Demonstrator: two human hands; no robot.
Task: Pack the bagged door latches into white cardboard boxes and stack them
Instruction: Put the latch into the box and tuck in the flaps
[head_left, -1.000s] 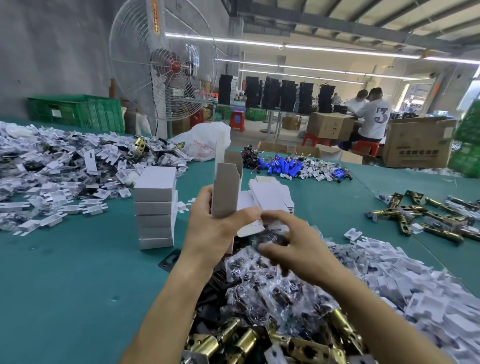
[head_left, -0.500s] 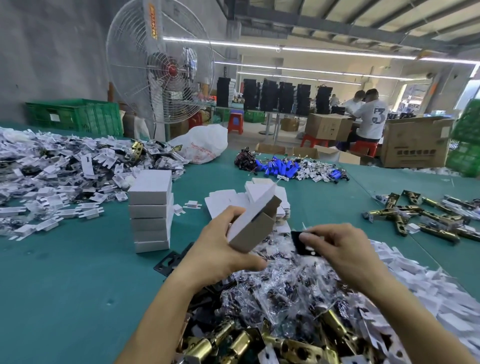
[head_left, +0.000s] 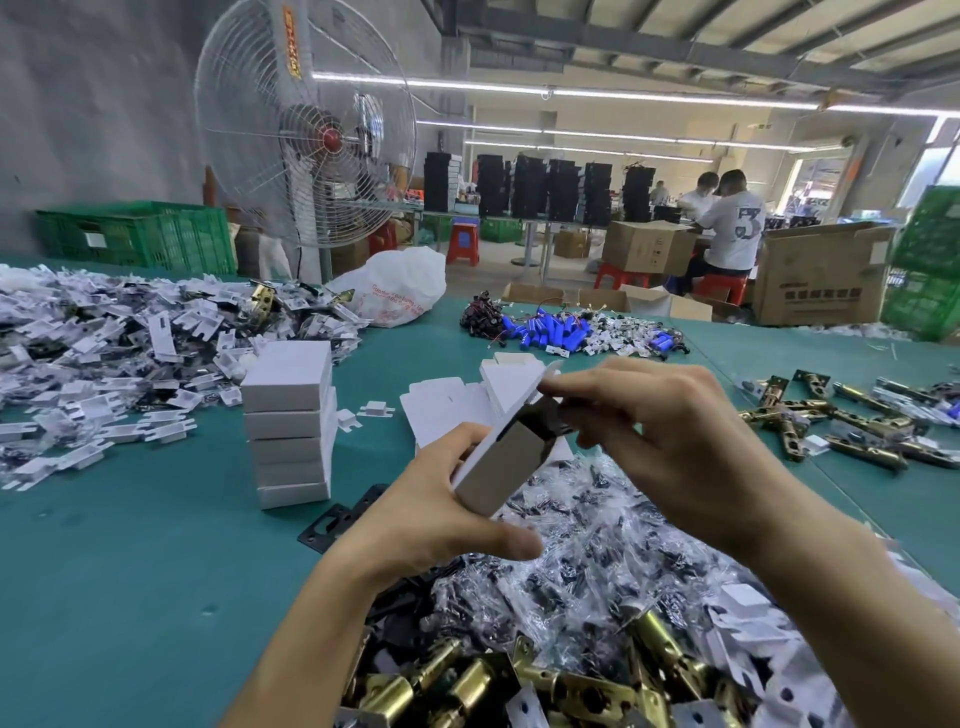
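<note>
My left hand (head_left: 441, 525) grips a white cardboard box (head_left: 501, 462), tilted with its open end up and to the right. My right hand (head_left: 670, 447) pinches a dark bagged part (head_left: 548, 418) at that open end, partly inside the box. Below both hands lies a heap of clear-bagged parts (head_left: 597, 561), with brass latches (head_left: 467, 686) nearest me. A stack of several closed white boxes (head_left: 291, 421) stands on the green table to the left. Flat unfolded box blanks (head_left: 447, 405) lie behind my hands.
White cardboard inserts are piled at far left (head_left: 104, 353) and lower right (head_left: 769, 623). Brass latches (head_left: 831, 415) lie at right, blue batteries (head_left: 545, 327) at the far middle. A black plate (head_left: 337, 519) sits by my left wrist. A fan (head_left: 306, 130) and seated people (head_left: 732, 228) are behind.
My left hand tipped the box from upright to slanted. My right hand lifted a dark bagged part from the heap and brought it to the box's open end.
</note>
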